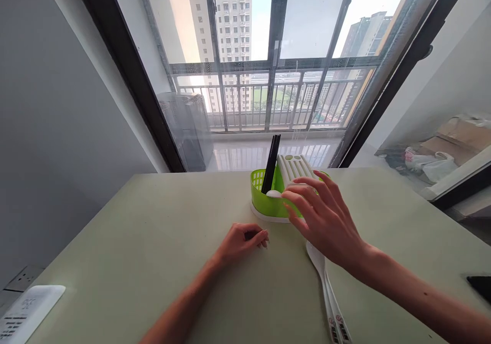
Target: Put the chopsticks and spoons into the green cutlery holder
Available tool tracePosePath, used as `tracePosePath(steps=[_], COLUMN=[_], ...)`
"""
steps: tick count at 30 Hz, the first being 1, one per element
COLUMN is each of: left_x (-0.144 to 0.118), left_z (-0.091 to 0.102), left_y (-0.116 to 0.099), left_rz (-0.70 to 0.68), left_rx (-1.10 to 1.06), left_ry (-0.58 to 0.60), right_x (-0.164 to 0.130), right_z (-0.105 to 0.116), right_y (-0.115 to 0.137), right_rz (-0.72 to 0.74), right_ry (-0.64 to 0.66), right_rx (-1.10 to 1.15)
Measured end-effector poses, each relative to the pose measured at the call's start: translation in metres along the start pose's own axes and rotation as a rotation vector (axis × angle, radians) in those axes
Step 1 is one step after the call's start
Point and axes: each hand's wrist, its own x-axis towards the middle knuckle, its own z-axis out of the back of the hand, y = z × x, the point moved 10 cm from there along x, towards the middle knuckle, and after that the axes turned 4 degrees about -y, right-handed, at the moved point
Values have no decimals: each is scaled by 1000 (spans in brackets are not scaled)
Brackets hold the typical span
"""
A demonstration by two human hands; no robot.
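A green utensil basket (264, 204) with a white base stands near the far edge of the table. Black chopsticks (271, 165) lean upright inside it, beside a slotted white divider (293, 167). My right hand (322, 216) hovers over the basket's front right, its fingers bent and apart, hiding part of the rim. Close to its fingertips, a rounded white piece like a spoon's end (273, 193) shows at the rim. White long-handled spoons (324, 272) lie on the table below that hand. In front of the basket, my left hand (245, 241) rests with curled fingers, nothing visible in them.
The pale table (153, 236) reaches toward a sliding glass door (268, 98) with a balcony behind. A white digital clock-like device (32, 311) sits at the left front. Part of a dark object (481, 285) shows at the right edge.
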Motion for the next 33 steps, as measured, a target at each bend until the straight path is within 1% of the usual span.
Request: tracePosePath(steps=[2,4,6,8,10,12,14,17,21,25,33], left_x=[0,0,0,1,1,2,2,2,2,2,1], left_z=[0,1,1,1,0,0,1,1,1,1,1], left_y=[0,0,1,2,2,3,3,2,1,1,2], left_rz=[-3,-2,4,5,2,3,2,-3,3,2,0], left_rx=[7,16,19,12,5,12,28,31,17,15,19], left_ry=[-3,-8,-9,-5,-1,-1,-8,-15,-8,-6,-8], right_x=[-11,-26,-45,-69,-96,-121,-141,-159,-166,-165,-169], right_z=[15,24,21,5,-15,-35,-52,-69,-79,-80,-81], right_y=[-2,-10,-25,-45,-63,-73,-76,-74,-65,-60,-61], right_rz=[13,-20,-127,-287,-450,-566,-635,-675,-664,-649,-631], right_ry=[-27,-19,69,224,390,527,634,743,807,790,796], right_rx=[55,83,89,116,178,261,322,339,303,281,264])
